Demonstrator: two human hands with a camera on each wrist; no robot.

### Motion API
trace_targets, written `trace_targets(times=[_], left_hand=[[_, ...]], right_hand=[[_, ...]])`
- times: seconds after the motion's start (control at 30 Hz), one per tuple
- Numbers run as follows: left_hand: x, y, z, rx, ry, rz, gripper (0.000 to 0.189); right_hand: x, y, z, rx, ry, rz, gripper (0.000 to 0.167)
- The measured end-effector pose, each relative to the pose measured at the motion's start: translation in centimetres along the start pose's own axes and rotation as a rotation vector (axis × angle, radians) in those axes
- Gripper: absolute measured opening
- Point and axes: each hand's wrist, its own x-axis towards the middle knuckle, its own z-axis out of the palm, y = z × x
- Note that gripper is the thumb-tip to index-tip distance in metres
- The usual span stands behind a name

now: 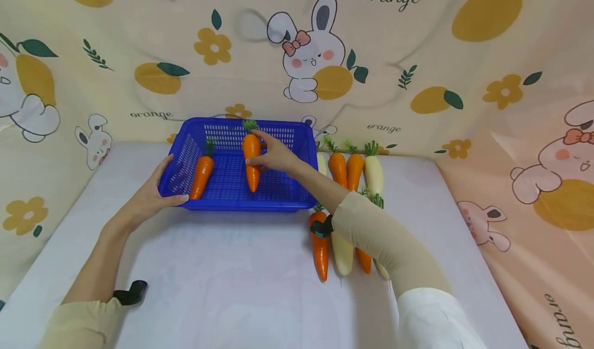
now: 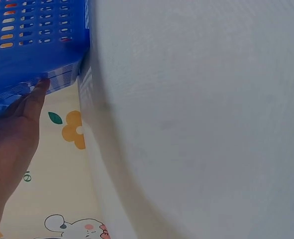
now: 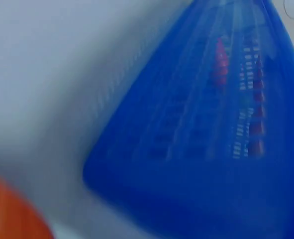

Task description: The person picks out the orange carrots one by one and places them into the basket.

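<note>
My right hand (image 1: 277, 154) pinches an orange carrot (image 1: 252, 148) with a green top, holding it tip-down over the middle of the blue plastic basket (image 1: 250, 205). Another carrot (image 1: 202, 176) lies inside at the basket's left end. My left hand (image 1: 149, 192) grips the basket's left front corner, thumb on the front rim and fingers along the outer side. In the left wrist view, the fingers of that hand (image 2: 22, 122) lie against the slotted wall of the basket (image 2: 42, 55). The right wrist view is blurred and shows the basket's end wall (image 3: 186, 189), with the right hand out of sight.
Right of the basket, orange carrots (image 1: 355, 168) and white radishes (image 1: 374, 173) lie in two rows on the white table (image 1: 223, 282). My right forearm crosses over the front row, partly covering a carrot (image 1: 320, 251) and a radish (image 1: 342, 251). A printed cloth (image 1: 390, 55) hangs behind.
</note>
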Motion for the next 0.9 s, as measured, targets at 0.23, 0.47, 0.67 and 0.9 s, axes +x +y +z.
trace_targets(times=[0.23,0.47,0.67,0.9], left_hand=[[0.0,-0.1,0.0,0.003,-0.001,-0.015,0.108],[-0.1,0.2,0.0,0.012,0.007,-0.017,0.107],[0.1,0.2,0.1,0.012,0.007,-0.028,0.107],[0.0,0.0,0.1,0.007,0.000,-0.025,0.107]], right_hand=[[2.4,0.1,3.2,-0.054,0.001,-0.003,0.084],[4.0,0.6,5.4,-0.145,-0.021,0.014,0.081],[4.8,0.7,6.8,-0.067,-0.077,0.060,0.082],[5.4,1.0,8.0,0.007,-0.119,0.094,0.086]])
